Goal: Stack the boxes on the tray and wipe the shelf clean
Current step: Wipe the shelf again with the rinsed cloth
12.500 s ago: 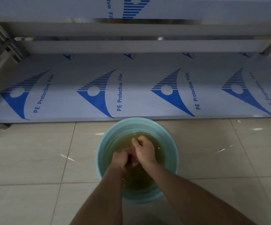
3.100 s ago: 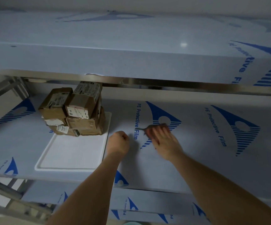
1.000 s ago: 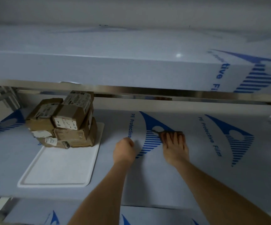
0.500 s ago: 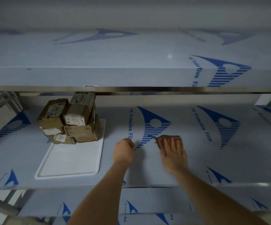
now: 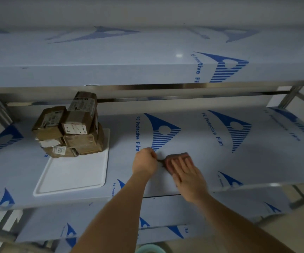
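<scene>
Right hand [image 5: 187, 172] flat, fingers straight, pressing a reddish-brown wiping cloth [image 5: 176, 158] onto the film-covered middle shelf [image 5: 238, 161] with its blue triangle logos. The left hand [image 5: 144, 162] is clenched in a fist just beside the cloth's left edge — whether it pinches a corner of it, I can't tell. Off to the left, the taped brown cardboard boxes [image 5: 71, 126] sit stacked in a heap on the far end of the white rectangular plastic tray [image 5: 71, 178] — well apart from both hands.
</scene>
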